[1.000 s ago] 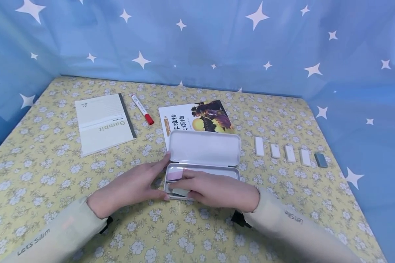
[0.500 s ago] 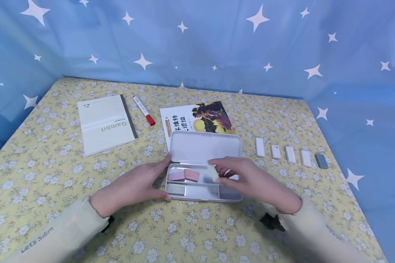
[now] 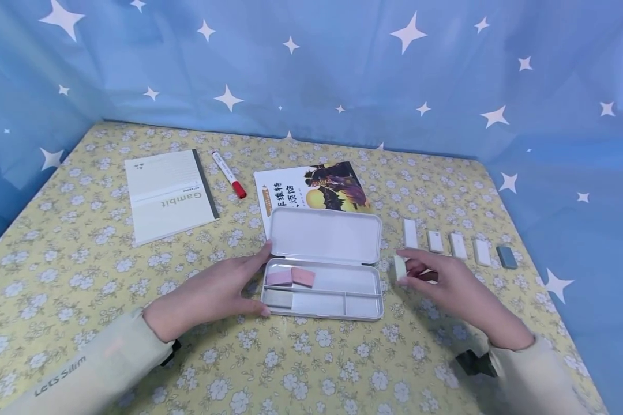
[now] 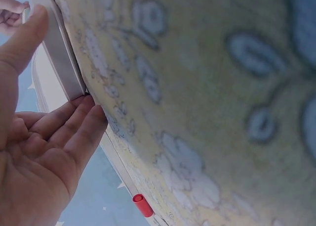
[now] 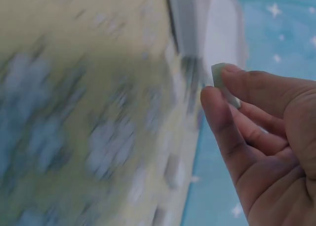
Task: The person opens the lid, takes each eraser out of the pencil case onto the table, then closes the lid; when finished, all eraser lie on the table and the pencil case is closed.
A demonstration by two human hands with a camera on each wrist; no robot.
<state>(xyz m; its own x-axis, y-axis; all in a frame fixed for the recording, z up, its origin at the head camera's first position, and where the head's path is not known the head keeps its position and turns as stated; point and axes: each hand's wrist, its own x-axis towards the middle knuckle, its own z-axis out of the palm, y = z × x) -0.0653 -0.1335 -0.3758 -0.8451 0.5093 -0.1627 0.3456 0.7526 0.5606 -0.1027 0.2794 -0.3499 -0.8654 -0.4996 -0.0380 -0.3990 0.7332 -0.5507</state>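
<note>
My left hand [image 3: 213, 297] grips the left end of an opened white pencil case [image 3: 324, 235], thumb at the near corner and fingers at the hinge side. In the left wrist view the fingertips meet the case's wall [image 4: 61, 48]. A pale green eraser [image 3: 400, 268] is pinched between thumb and fingertips of my right hand [image 3: 449, 282], just right of the case. Inside the back compartment lie a purple eraser [image 3: 279, 277] and a pink eraser [image 3: 303, 276]. The left of the front compartment holds a flat greyish block [image 3: 278, 298].
A row of white erasers [image 3: 458, 246] ends in a dark blue-green eraser [image 3: 506, 257] at the right. Behind the case lies an illustrated book [image 3: 337, 187], partly covered by the lid. Farther left are a red-capped marker [image 3: 229, 175] and a notebook [image 3: 170, 196].
My right hand has taken the pale green eraser from the front compartment and carried it right, past the case's edge. My left hand has stayed on the case.
</note>
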